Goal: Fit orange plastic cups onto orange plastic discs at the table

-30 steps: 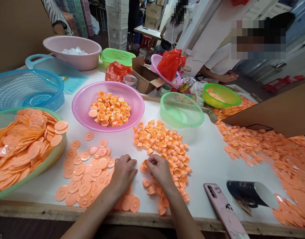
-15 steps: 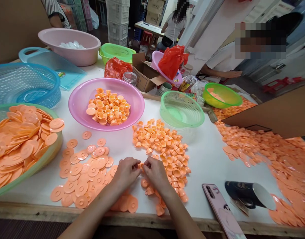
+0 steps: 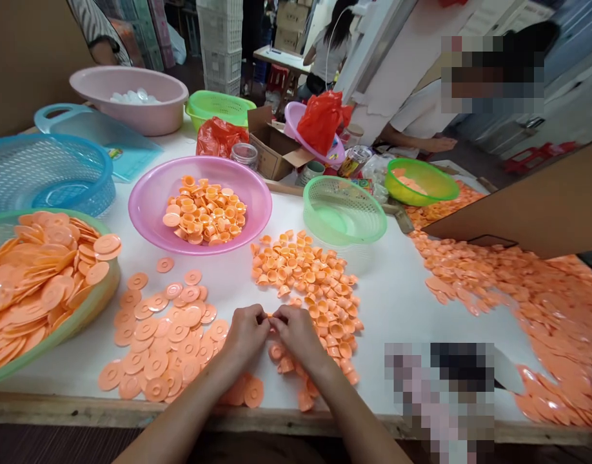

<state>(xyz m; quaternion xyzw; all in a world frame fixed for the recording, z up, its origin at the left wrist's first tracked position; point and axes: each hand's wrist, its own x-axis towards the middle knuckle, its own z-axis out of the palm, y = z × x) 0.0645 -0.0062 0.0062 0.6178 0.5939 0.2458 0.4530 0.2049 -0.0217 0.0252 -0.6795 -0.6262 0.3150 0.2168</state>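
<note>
My left hand (image 3: 247, 328) and my right hand (image 3: 296, 332) meet fingertip to fingertip just above the table. Both are closed in a pinch on one small orange plastic cup (image 3: 271, 316), mostly hidden by the fingers. Beside and beyond my right hand lies a pile of small orange cups (image 3: 320, 277). Flat orange discs (image 3: 175, 332) with ringed centres are spread to the left of my left hand. More small cups fill the middle of a pink basin (image 3: 146, 200) farther back.
At the left, a green basket (image 3: 102, 309) is heaped with orange discs, with a blue basket (image 3: 105, 167) behind. A pale green basket (image 3: 376, 222) stands beyond the cups. Discs and cups (image 3: 542, 309) cover the right side. A co-worker's hand (image 3: 444, 145) shows at back right.
My fingertips have drawn closer together around the small cup, which shows less now. The view has shifted slightly, so the surroundings sit a little farther left.
</note>
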